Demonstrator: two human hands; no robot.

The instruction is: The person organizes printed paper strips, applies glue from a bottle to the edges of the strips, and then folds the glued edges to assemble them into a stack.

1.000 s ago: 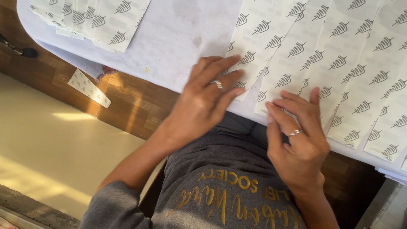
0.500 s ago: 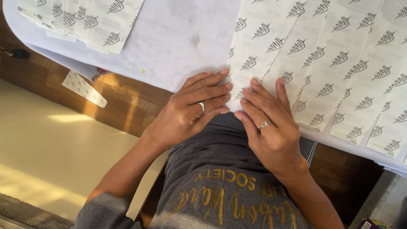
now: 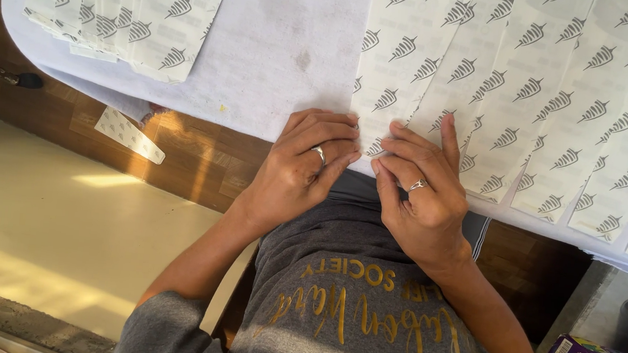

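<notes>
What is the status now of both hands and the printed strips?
Left hand and right hand: fingertips pinching the near edge of one printed strip. Strip lies flat on white sheet. Neighbouring strips overlap alongside; nothing blocks the hands.

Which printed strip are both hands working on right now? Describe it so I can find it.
Start at the white sheet covering the table. A row of leaf-printed strips runs along its right part. The strip being handled is the leftmost of that row, its near end pinched between left hand and right hand.
</notes>
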